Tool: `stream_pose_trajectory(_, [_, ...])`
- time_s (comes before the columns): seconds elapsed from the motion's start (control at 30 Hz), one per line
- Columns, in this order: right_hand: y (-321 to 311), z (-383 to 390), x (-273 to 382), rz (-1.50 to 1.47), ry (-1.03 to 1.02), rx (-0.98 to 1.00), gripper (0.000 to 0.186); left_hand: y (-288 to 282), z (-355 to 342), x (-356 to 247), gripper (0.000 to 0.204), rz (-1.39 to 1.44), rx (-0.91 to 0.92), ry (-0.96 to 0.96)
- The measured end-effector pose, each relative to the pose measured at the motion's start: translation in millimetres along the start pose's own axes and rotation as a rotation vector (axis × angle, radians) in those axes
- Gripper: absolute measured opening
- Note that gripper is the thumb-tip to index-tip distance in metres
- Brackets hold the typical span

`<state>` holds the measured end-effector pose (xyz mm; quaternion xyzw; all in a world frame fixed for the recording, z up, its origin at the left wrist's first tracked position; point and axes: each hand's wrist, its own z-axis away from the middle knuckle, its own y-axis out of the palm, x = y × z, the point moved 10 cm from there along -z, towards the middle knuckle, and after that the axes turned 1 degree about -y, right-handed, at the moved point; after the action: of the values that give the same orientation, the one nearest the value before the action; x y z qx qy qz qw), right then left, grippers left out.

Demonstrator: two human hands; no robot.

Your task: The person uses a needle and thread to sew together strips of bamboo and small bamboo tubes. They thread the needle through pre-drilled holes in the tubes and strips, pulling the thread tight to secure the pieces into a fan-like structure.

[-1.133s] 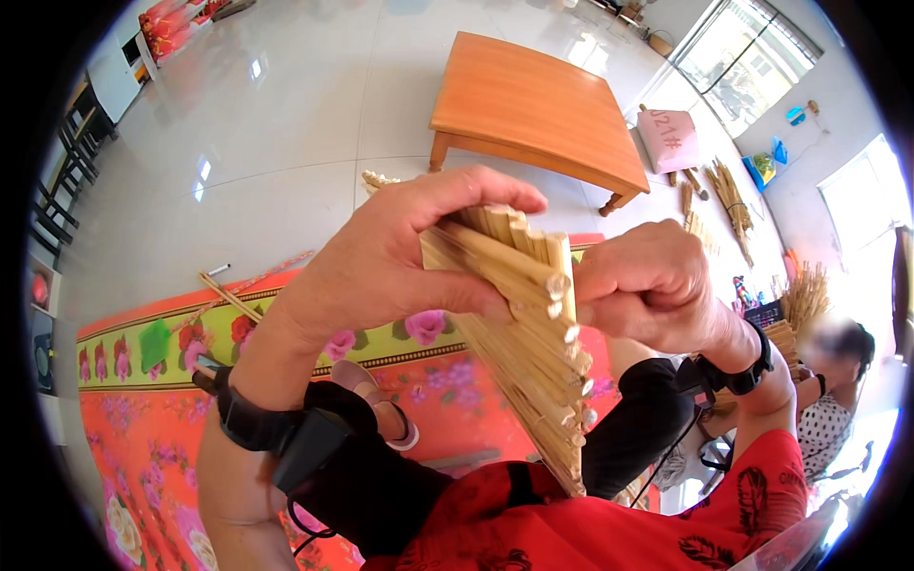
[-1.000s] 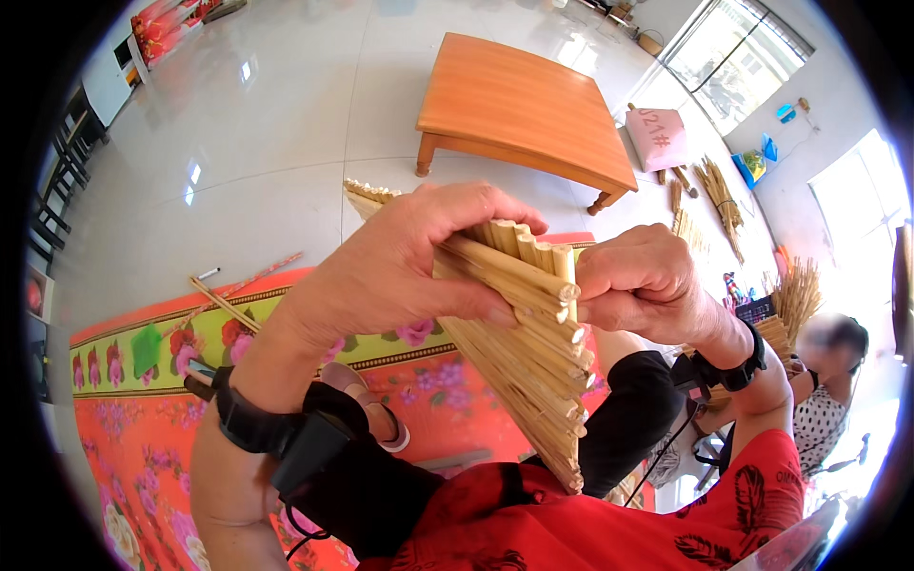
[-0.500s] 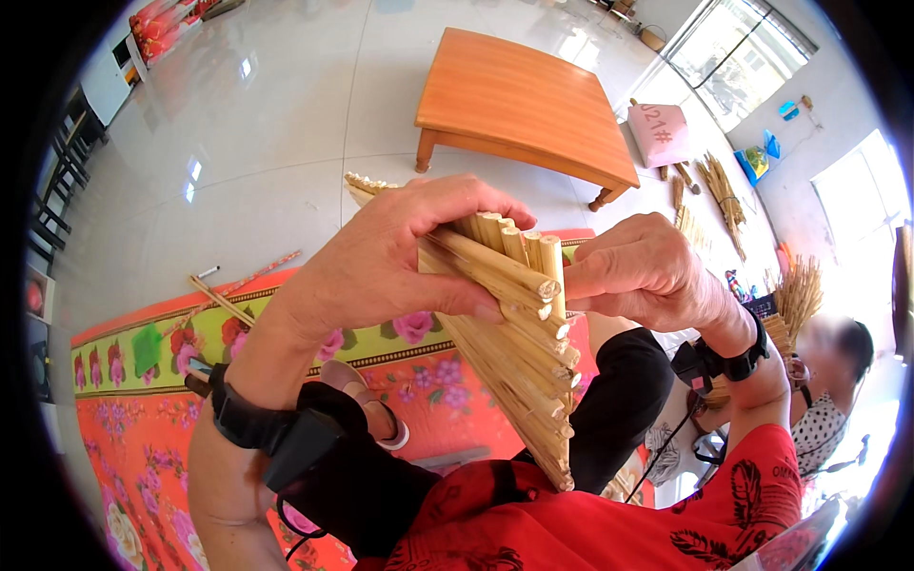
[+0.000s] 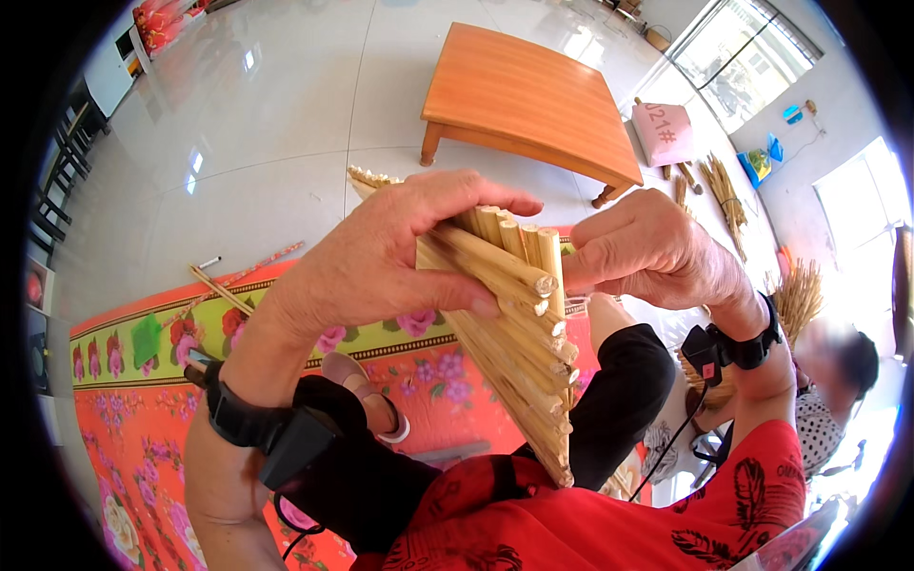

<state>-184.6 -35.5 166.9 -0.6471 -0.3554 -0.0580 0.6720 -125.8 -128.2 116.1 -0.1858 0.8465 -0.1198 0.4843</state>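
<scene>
Thick, pale-yellow dried stalks are joined side by side into a layered panel (image 4: 509, 357), tilted above my lap. My left hand (image 4: 381, 243) grips its upper part, thumb across the near face and fingers over the top edge. Cut stalk ends make a stepped row down the panel's right side, with a few short ends upright at the top. Just right of those upright ends is my right hand (image 4: 643, 246), its fingers curled and pressed together. Its fingertips are partly hidden, and whatever they pinch cannot be made out.
A low orange wooden table (image 4: 528, 90) stands ahead on the tiled floor. Under me lies a red floral mat (image 4: 143, 447). Loose sticks (image 4: 221, 290) rest at its left. Stalk bundles (image 4: 726, 200) and a pink sack (image 4: 664, 133) are at right, near another person (image 4: 826, 428).
My right hand has drawn a little away from the stalk ends, its fingers curling more. My left hand keeps its grip, its index finger stretched slightly further right.
</scene>
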Motion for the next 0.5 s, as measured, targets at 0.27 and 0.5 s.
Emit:
stream_pose_trajectory(0.27, [-4.3,-3.9,11.1,0.146,-0.055,-0.073,0.018,3.4,-0.7,-3.2,0.076,0.004,-0.016,0.002])
stream_pose_trajectory(0.5, [-5.2,-7.8,11.4,0.112,-0.053,-0.074,0.013,4.7,-1.5,-1.5,0.074,0.051,-0.015,-0.010])
